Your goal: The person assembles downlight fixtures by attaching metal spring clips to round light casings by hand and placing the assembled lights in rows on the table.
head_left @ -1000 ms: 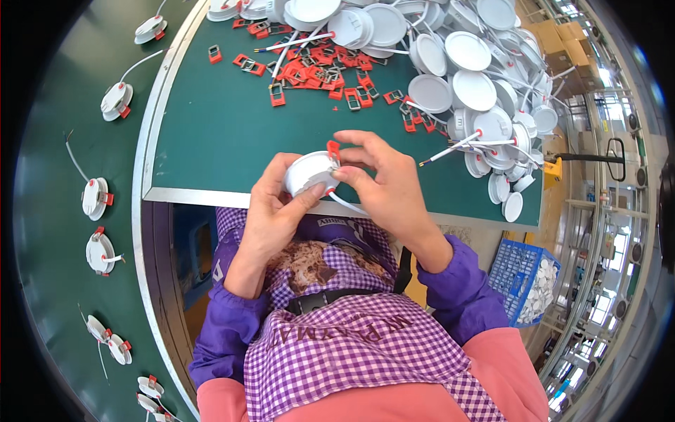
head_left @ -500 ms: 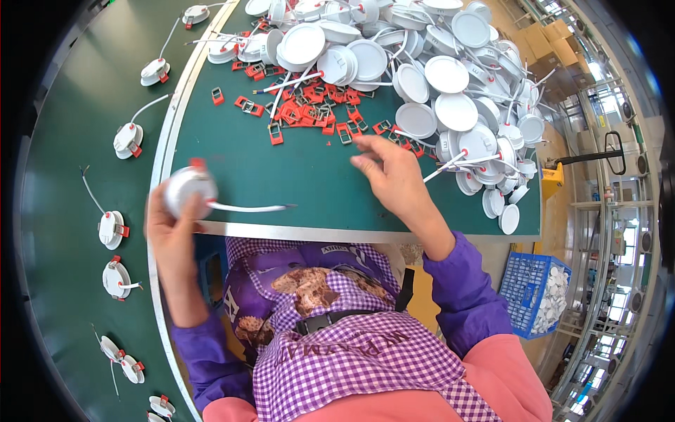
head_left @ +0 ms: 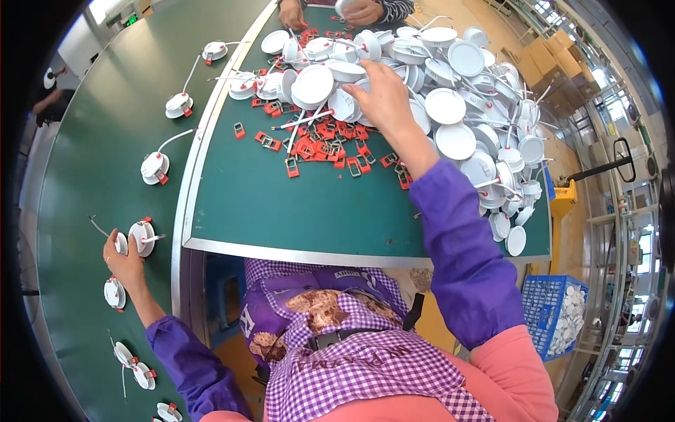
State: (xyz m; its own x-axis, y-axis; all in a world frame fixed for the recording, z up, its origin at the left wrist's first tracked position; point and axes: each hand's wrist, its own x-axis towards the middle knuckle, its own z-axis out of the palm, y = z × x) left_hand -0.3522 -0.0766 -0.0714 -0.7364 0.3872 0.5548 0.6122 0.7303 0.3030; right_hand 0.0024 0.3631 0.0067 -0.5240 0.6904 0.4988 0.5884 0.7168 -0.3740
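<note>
Lamps (head_left: pixel 445 105), round and white, lie heaped across the upper middle and upper right of the frame, on a green desk (head_left: pixel 302 218) with a pale edge. The right hand (head_left: pixel 387 98) is over this heap, its fingers open and the thumb apart from the forefinger. Red clips (head_left: pixel 320 144) with metal parts lie scattered just below the heap. At the centre left, over a long green surface (head_left: pixel 98 190), the left hand (head_left: pixel 125 266) has its thumb against a corded lamp (head_left: pixel 145 235) fitted with red clips and partly covers another lamp; whether its fingers grip either, I cannot tell. More clipped lamps lie above and below along the left.

Dark capital letters cross the purple checked apron (head_left: pixel 380 380) at the lower middle. Small grey marks, too small to read, show on some heaped lamps. At the top edge, a co-worker's hand (head_left: pixel 363 11) holds a white lamp, the other hand (head_left: pixel 292 14) near red clips. A blue crate (head_left: pixel 541 302) of white pieces stands at the lower right.
</note>
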